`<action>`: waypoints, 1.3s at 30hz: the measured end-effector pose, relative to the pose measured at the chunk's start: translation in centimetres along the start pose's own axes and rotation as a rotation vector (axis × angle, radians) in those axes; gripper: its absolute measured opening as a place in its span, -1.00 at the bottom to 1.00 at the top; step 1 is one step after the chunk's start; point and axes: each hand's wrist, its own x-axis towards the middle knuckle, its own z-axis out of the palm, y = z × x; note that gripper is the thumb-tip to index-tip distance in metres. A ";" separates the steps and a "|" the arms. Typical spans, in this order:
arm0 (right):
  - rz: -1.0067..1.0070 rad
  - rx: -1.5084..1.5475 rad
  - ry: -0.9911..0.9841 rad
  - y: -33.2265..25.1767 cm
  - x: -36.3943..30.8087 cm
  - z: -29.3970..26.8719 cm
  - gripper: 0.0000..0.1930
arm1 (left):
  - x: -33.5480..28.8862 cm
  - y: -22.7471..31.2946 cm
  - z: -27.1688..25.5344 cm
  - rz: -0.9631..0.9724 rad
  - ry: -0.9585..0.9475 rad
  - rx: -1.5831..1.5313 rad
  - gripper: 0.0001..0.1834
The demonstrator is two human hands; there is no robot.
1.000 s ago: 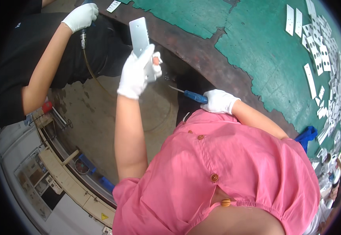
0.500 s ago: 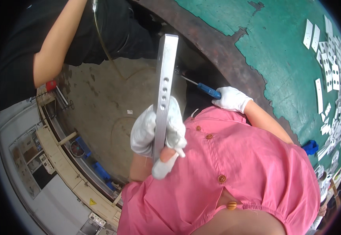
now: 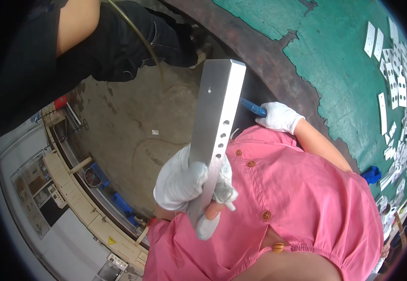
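Note:
My left hand (image 3: pixel 178 180), in a white glove with a patch of bare skin showing at one finger, is closed around the lower part of a silver metal bar (image 3: pixel 213 107). The bar stands nearly upright in front of my pink shirt. Its broad face has one small hole, and several round holes run in a row along its narrow side. My right hand (image 3: pixel 280 118), also white-gloved, rests at my right side and is closed on the blue handle of a screwdriver (image 3: pixel 253 107). The bar hides the screwdriver's shaft.
On my right is a worn green table (image 3: pixel 344 84) with many flat white metal plates (image 3: pixel 390 79) and a blue object (image 3: pixel 371 175). Another person's dark-clothed leg (image 3: pixel 128 42) and a hose (image 3: pixel 140 35) are at upper left. Beige machinery (image 3: pixel 82 201) lines the left.
The bar has swung right and turned, so its broad face now shows and it covers the screwdriver's shaft. The other person's arm and leg have shifted. My right hand has barely moved.

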 end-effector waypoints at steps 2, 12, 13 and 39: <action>0.002 0.010 0.001 0.1 0.0 0.1 -0.63 | -0.2 0.0 0.1 -0.014 0.012 -0.007 -0.70; 0.029 0.012 -0.013 0.0 0.1 -0.2 -0.65 | -0.8 0.4 0.4 -0.049 0.046 -0.118 -0.70; 0.028 0.012 -0.015 0.0 0.1 -0.1 -0.65 | -0.8 0.2 0.4 -0.037 0.053 -0.132 -0.70; 0.027 0.015 -0.017 0.0 0.1 -0.1 -0.65 | -0.8 0.9 1.0 -0.073 0.115 0.056 -0.69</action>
